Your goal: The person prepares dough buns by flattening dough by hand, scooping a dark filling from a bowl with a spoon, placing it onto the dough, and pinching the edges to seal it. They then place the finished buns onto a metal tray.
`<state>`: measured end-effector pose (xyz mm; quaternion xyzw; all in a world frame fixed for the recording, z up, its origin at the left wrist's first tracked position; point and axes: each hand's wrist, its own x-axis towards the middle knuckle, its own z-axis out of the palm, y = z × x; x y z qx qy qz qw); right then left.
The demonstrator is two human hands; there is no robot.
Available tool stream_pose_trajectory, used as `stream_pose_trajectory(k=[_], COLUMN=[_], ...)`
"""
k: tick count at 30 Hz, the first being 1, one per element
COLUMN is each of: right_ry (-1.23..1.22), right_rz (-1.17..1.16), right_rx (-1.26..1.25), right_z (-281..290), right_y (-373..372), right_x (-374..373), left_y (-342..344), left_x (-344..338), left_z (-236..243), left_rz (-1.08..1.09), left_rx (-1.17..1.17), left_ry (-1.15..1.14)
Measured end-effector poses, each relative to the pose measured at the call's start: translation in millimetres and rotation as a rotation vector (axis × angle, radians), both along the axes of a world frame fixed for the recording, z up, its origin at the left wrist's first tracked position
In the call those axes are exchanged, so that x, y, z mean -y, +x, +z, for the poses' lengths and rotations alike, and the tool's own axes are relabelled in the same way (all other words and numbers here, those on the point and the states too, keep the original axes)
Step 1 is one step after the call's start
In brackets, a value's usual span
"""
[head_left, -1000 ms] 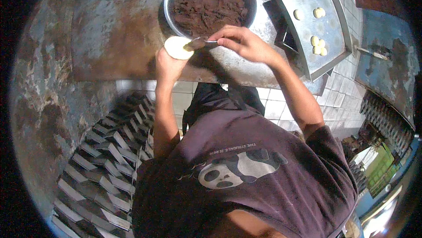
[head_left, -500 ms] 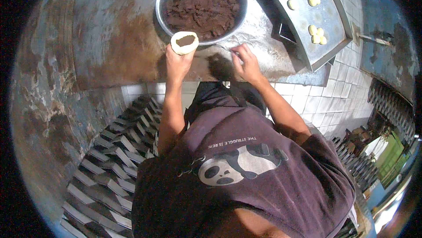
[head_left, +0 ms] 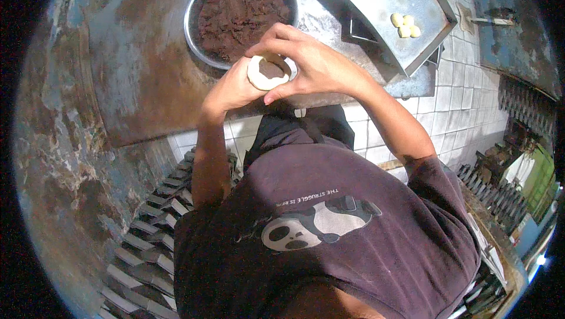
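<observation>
A pale piece of dough (head_left: 255, 76), cupped around dark brown filling (head_left: 271, 70), sits in my left hand (head_left: 228, 88). My right hand (head_left: 315, 63) arches over it from the right, its thumb on the near side and fingers on the far side of the dough's rim. Part of the dough is hidden behind the right hand's fingers. Just beyond both hands stands a round metal bowl (head_left: 187, 27) holding a large mass of brown filling (head_left: 238, 16).
At the far right, a metal tray (head_left: 426, 10) carries several small pale dough pieces (head_left: 405, 26) and rests tilted over other metal trays. White flour (head_left: 318, 19) dusts the worn worktable (head_left: 135, 66). Pale tiles (head_left: 456, 83) lie past the table's right edge.
My right hand has come from the tabletop up to the dough and closed around its rim. The left hand with the dough appears lower and farther right. The view has shifted, too.
</observation>
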<state>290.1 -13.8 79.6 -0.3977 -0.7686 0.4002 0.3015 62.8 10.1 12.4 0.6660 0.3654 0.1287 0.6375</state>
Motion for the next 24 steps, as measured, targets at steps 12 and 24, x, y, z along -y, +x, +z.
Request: stream_pose_trajectory(k=[12,24], right_ry=[-0.313,0.006], right_rz=[-0.240,-0.385], right_rx=[-0.270,-0.367], right_z=[56,37], right_y=[69,148], right_x=[15,8], left_y=[82,184], left_x=[26,32], left_z=[64,107], left_rz=[0.401,0.548], left_rx=[0.509,0.813], left_ry=[-0.284,-0.676])
